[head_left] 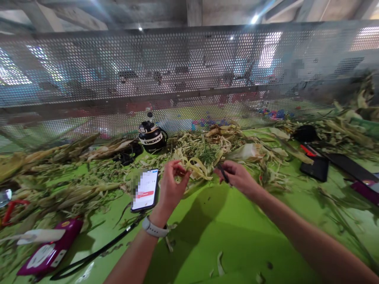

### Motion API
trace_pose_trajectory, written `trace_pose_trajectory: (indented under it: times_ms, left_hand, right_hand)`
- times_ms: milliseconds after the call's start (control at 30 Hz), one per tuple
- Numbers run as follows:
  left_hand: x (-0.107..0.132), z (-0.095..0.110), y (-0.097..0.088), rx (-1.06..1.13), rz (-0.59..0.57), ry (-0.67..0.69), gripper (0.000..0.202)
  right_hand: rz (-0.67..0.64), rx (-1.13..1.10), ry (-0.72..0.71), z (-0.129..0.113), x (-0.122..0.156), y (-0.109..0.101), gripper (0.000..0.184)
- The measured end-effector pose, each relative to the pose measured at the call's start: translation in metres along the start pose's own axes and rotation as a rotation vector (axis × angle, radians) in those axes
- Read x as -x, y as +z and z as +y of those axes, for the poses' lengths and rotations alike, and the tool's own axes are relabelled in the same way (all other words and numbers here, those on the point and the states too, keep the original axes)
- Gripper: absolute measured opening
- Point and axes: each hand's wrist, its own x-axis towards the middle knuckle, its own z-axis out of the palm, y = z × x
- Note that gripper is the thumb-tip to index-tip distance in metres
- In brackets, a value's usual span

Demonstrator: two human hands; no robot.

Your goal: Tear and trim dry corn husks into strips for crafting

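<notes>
My left hand point(174, 179), with a pale watch on its wrist, pinches a thin strip of pale yellow corn husk point(199, 169) between thumb and fingers. The strip curls away to the right. My right hand point(237, 175) is closed around a small black tool point(224, 174), possibly scissors; its exact kind is not clear. The tool is just right of the strip's free end. Beyond both hands lies a heap of shredded husk point(204, 148), with a whole pale husk point(247, 152) on its right side.
A lit phone point(145, 189) lies left of my left hand. A purple device point(53, 248) and a black cable point(103, 246) are at lower left. A black "ENERGY" bottle point(151, 138) stands behind, before a perforated metal screen point(183, 79). A black flat object point(315, 167) lies right on the green table point(225, 236).
</notes>
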Motion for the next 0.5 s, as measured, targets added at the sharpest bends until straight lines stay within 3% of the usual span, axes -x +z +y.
trace_pose_trajectory:
  times_ms: [100,167,233,400,500]
  left_hand:
    - [-0.007,0.005,-0.008,0.284,-0.05,-0.113,0.046]
    - [-0.01,0.009,-0.015,0.404,-0.107,-0.18,0.047]
    - [-0.013,0.013,-0.022,0.486,-0.154,-0.228,0.047]
    - [-0.015,0.018,-0.031,0.615,-0.235,-0.297,0.045]
    - [-0.013,0.019,-0.03,0.641,-0.305,-0.31,0.053]
  right_hand:
    - [0.173,0.561,-0.012,0.01,-0.012,-0.036,0.031]
    - [0.206,0.92,0.051,0.019,-0.017,-0.053,0.023]
    - [0.162,1.134,0.114,0.027,-0.02,-0.062,0.028]
    - [-0.057,1.225,0.226,0.035,-0.021,-0.064,0.024]
    - [-0.084,1.235,0.209,0.03,-0.018,-0.067,0.025]
